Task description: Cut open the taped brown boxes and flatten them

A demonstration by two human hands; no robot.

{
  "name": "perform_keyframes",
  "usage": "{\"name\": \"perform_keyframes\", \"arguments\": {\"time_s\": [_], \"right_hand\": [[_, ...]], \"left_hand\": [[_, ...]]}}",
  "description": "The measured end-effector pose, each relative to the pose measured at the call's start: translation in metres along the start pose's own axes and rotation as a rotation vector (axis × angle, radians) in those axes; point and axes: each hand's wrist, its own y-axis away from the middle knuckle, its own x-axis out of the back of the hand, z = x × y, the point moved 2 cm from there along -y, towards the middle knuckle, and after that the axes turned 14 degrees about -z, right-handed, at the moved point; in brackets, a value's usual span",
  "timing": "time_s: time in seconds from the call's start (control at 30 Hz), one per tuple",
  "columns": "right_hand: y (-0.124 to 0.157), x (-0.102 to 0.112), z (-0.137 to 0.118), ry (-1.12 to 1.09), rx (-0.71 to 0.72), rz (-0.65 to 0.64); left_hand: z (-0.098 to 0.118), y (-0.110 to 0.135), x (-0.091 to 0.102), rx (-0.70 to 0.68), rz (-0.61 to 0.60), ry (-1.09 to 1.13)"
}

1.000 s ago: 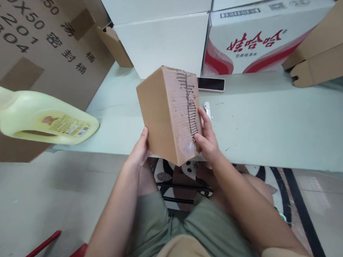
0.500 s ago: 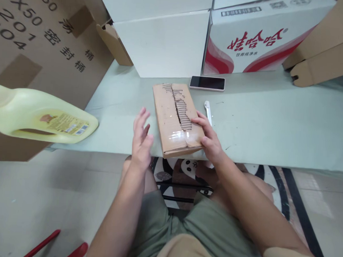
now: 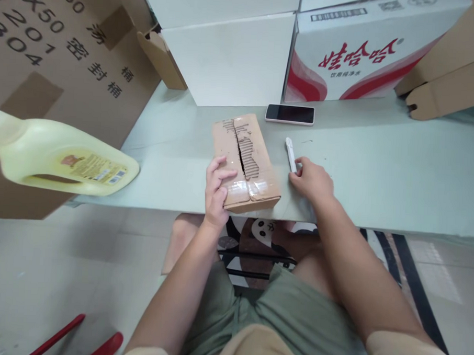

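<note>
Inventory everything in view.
Parcel: 1, brown, table front
Slim tool: 1, white, right of parcel
Phone: 1, black, behind tool
Bottle: 1, pale yellow, left
Large carton: 1, brown, far left
Plain panels: 2, white, back
Lettered box: 1, white, back right
Cardboard: count unclear, brown, far right
Table: 1, pale green, centre
Bars: 2, red, lower left
Panda mat: 1, multicoloured, below table
Left hand: 1, bare, on parcel
Right hand: 1, bare, at tool
</note>
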Motion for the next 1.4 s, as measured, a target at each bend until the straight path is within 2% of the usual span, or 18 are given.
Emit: {"name": "perform_keyframes", "arguments": {"time_s": [0.1,0.2,0.33,0.43,0.5,0.6,0.67,0.77,0.83,1.03,1.13,1.2,1.3,1.4], "right_hand": [[-0.001,0.009,0.0,0.03,-0.074,-0.044],[-0.005,0.008,-0.005,0.022,-0.081,-0.005],[-0.017,0.002,-0.014,-0.097,-0.021,0.068],[-0.016,0.005,-0.015,-0.202,0.054,0.056],[-0.006,0.015,-0.017,-0.416,0.186,0.11],[0.02,0.036,-0.027,-0.831,0.5,0.235],[0.039,0.05,-0.042,-0.906,0.665,0.228],[0.064,0.062,-0.066,-0.885,0.82,0.2],[0.076,0.063,-0.073,-0.908,0.871,0.222],[0.094,0.042,-0.052,-0.818,0.708,0.219],[0.101,0.039,-0.047,-0.761,0.769,0.232],[0.103,0.039,-0.048,-0.678,0.817,0.252],[0.103,0.04,-0.052,-0.428,0.866,0.34],[0.101,0.04,-0.052,-0.262,0.904,0.377]], "left_hand": [[0.0,0.0,-0.001,-0.012,-0.003,0.024],[0.0,0.0,-0.001,-0.025,-0.022,0.051],[-0.001,0.0,0.0,-0.019,-0.017,0.037],[-0.001,0.0,0.0,-0.037,-0.014,0.044],[-0.001,0.0,-0.001,-0.047,-0.022,0.042],[-0.001,0.0,-0.004,-0.025,-0.024,-0.008],[-0.001,-0.001,-0.007,-0.002,-0.022,-0.042],[0.001,-0.001,-0.011,0.007,-0.015,-0.066],[0.002,-0.002,-0.013,0.003,-0.013,-0.077],[0.007,-0.002,-0.016,0.005,-0.033,-0.107],[0.015,-0.003,-0.025,-0.001,-0.012,-0.108],[0.022,-0.004,-0.033,0.005,0.001,-0.132],[0.03,-0.004,-0.044,0.014,0.015,-0.195],[0.033,-0.004,-0.049,0.007,0.025,-0.243]]}}
